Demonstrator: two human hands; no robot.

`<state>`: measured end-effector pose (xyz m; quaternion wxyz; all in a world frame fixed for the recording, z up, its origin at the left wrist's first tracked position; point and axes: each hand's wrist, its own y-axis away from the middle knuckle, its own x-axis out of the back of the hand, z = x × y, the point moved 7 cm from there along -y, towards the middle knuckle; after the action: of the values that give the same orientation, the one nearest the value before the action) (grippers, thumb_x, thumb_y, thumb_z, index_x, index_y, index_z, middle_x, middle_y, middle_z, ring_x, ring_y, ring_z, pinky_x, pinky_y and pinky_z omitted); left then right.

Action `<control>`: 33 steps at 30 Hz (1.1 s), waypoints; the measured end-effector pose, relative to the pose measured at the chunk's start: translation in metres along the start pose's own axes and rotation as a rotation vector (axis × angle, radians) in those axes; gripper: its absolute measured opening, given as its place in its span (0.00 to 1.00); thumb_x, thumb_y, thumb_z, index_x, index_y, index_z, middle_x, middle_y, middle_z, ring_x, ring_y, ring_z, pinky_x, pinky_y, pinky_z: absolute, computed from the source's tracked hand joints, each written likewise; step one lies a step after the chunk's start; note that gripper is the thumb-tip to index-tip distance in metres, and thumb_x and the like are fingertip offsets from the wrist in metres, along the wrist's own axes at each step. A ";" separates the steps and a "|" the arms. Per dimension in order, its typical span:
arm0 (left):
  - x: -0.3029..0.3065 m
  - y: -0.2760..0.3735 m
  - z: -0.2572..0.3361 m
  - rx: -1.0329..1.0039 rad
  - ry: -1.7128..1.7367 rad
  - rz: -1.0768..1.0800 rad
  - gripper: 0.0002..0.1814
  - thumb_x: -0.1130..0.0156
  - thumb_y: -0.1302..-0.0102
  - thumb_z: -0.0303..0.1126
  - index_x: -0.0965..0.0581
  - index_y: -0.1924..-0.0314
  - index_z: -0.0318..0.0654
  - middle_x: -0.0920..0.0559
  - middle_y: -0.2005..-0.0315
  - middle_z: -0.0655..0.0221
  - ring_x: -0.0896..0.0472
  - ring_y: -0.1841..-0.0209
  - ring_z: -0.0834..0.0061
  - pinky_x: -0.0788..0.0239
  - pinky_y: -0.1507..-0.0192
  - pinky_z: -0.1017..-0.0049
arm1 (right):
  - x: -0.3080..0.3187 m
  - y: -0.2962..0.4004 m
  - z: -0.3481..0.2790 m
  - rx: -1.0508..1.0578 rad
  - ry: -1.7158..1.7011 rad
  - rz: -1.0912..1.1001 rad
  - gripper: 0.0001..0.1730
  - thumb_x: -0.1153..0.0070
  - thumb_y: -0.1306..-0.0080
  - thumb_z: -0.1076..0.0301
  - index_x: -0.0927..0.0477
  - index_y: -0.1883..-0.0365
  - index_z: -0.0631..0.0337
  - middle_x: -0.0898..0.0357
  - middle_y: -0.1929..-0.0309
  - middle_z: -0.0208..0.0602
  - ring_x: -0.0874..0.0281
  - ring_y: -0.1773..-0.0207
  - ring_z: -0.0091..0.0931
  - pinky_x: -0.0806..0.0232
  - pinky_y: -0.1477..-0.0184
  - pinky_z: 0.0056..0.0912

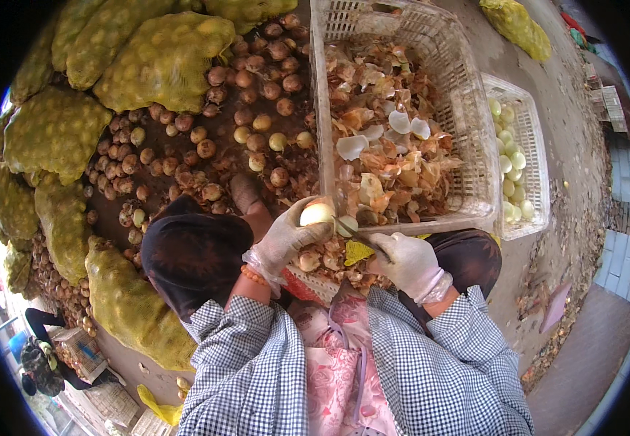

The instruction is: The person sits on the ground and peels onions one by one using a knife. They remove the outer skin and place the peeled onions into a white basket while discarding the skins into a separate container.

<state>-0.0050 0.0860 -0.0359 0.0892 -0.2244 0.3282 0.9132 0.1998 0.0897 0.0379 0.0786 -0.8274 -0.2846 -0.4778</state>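
My left hand (296, 230), in a pale work glove, grips a partly peeled onion (316, 214) with bare whitish flesh showing. My right hand (408, 261), also gloved, holds a knife (359, 235) whose blade points at that onion. Just beyond the blade is a pale, rounded onion piece (347, 225). A large plastic crate (323, 120) in front of me holds onion skins (402, 163) and some white outer layers (352, 147). Between my knees, loose onions and skins lie near a red and white basket (315, 286), partly hidden by my arms.
Unpeeled onions (244, 79) lie on the ground at front left, with full yellow mesh sacks (162, 60) around them. A smaller white crate (541, 163) at right holds peeled onions (517, 159). A person (42, 365) is at work far lower left.
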 end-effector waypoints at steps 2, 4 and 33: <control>-0.001 -0.002 0.000 -0.019 0.003 0.000 0.36 0.27 0.35 0.31 0.33 0.31 0.34 0.20 0.49 0.66 0.18 0.52 0.75 0.21 0.47 0.75 | -0.007 -0.001 0.001 0.016 0.084 -0.018 0.17 0.39 0.38 0.66 0.21 0.50 0.53 0.22 0.74 0.41 0.18 0.69 0.41 0.26 0.67 0.45; 0.000 -0.003 -0.001 -0.011 0.022 -0.021 0.35 0.28 0.35 0.31 0.33 0.32 0.34 0.20 0.50 0.66 0.18 0.52 0.75 0.21 0.47 0.75 | -0.008 -0.004 0.001 0.006 0.127 -0.041 0.17 0.39 0.38 0.66 0.21 0.50 0.54 0.22 0.73 0.40 0.18 0.70 0.41 0.26 0.68 0.45; -0.003 -0.005 -0.001 -0.131 -0.309 -0.037 0.42 0.25 0.43 0.32 0.34 0.29 0.33 0.25 0.43 0.62 0.22 0.45 0.72 0.26 0.42 0.73 | -0.007 -0.072 -0.015 -0.062 -0.399 0.113 0.17 0.39 0.33 0.62 0.17 0.48 0.60 0.16 0.60 0.47 0.16 0.57 0.42 0.24 0.56 0.39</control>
<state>0.0000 0.0896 -0.0379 0.1406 -0.0927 0.2460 0.9545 0.1468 0.1401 0.0298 0.0216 -0.9222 -0.2329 -0.3080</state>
